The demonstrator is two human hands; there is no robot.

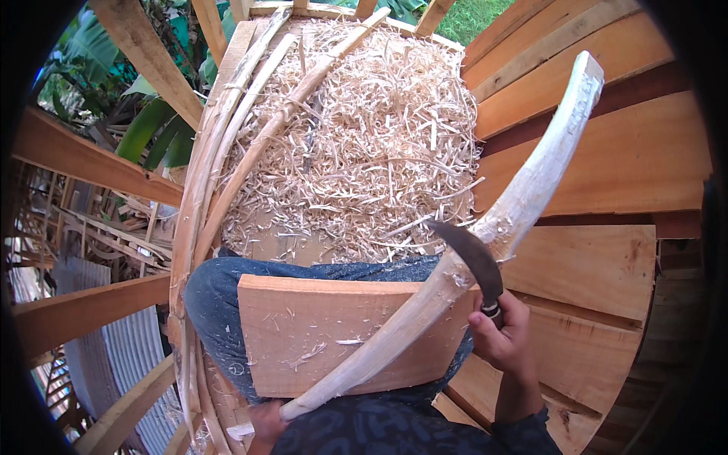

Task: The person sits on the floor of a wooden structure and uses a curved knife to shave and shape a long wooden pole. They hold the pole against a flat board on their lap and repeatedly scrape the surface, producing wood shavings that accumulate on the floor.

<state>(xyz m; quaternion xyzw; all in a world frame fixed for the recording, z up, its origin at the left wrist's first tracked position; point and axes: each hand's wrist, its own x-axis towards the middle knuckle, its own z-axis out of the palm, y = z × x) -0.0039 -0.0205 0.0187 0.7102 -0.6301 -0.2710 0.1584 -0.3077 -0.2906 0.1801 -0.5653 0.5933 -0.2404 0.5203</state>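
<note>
A long, pale, peeled wooden pole (383,341) slants over my lap, from near my waist up to the far right. My left hand (267,422) is wrapped round its near end, partly hidden by the pole and my shirt. In my right hand (502,337) is a curved sickle-like knife (476,258), gripped by its handle. The dark blade lies over the pole's middle; whether it touches the wood I cannot tell. Beneath the pole, a flat wooden board (318,326) rests across my thighs, with a few small shavings on it.
Curled wood shavings (379,136) cover the floor ahead of my crossed legs. Several long poles (258,148) lie along the left side. Plank walls (584,163) stand close on the right. Beyond the open slats at left are green leaves (152,133) and corrugated sheets (136,364).
</note>
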